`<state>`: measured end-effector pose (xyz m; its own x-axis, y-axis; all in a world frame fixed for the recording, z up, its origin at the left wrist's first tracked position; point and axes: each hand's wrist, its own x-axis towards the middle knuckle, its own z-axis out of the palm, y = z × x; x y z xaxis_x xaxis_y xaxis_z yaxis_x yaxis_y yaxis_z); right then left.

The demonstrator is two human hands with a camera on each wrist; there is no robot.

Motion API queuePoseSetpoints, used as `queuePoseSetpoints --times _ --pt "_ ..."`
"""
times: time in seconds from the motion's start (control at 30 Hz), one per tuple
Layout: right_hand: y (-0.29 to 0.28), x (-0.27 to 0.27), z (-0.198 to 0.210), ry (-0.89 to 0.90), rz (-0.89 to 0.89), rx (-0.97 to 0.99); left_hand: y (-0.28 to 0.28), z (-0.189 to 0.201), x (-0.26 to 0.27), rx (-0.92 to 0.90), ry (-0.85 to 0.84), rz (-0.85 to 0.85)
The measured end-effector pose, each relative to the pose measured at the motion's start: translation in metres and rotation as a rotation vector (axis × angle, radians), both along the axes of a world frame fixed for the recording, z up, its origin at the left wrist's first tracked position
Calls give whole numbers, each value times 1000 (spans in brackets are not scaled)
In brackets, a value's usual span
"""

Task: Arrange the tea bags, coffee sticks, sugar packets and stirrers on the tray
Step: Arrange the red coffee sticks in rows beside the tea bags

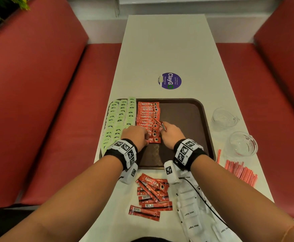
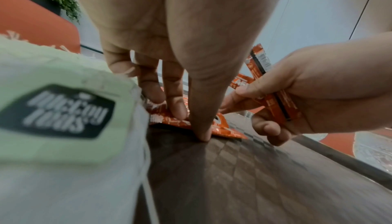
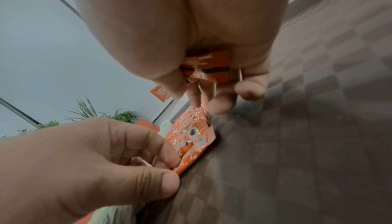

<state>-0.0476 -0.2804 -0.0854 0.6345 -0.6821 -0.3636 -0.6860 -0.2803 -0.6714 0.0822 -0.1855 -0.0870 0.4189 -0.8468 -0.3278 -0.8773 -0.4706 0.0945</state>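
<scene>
A brown tray (image 1: 186, 123) holds columns of green tea bags (image 1: 120, 116) on its left and one column of red coffee sticks (image 1: 148, 117) beside them. My left hand (image 1: 147, 138) pinches the near end of the nearest coffee stick (image 1: 153, 140) in that column, thumb tip (image 2: 201, 135) down at the tray floor. My right hand (image 1: 162, 131), just to the right, grips a small bunch of coffee sticks (image 1: 162, 125) in curled fingers. Loose coffee sticks (image 1: 151, 193), white sugar packets (image 1: 191, 215) and red stirrers (image 1: 240, 172) lie on the table.
Two glass cups (image 1: 224, 117) (image 1: 244, 144) stand right of the tray. A round purple sticker (image 1: 169, 80) marks the white table (image 1: 160, 49) beyond it. Red bench seats (image 1: 55, 119) run along both sides. The tray's right half shows bare brown floor.
</scene>
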Motion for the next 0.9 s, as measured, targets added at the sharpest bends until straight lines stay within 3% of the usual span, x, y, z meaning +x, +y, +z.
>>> queuePoseSetpoints --times 0.3,0.43,0.53,0.63,0.8,0.9 --pt "-3 2 3 -32 -30 -29 -1 4 3 -35 47 6" --pt "-4 -9 11 -94 22 43 5 21 9 -362 247 134" --pt "1 -17 19 -120 132 97 15 41 7 -521 391 92" --pt "8 -24 24 -146 163 124 24 43 2 -510 415 -36" --pt "11 -32 27 -266 65 123 36 34 5 -469 454 122" --pt "13 -32 27 -236 76 45 39 32 4 -408 435 86"
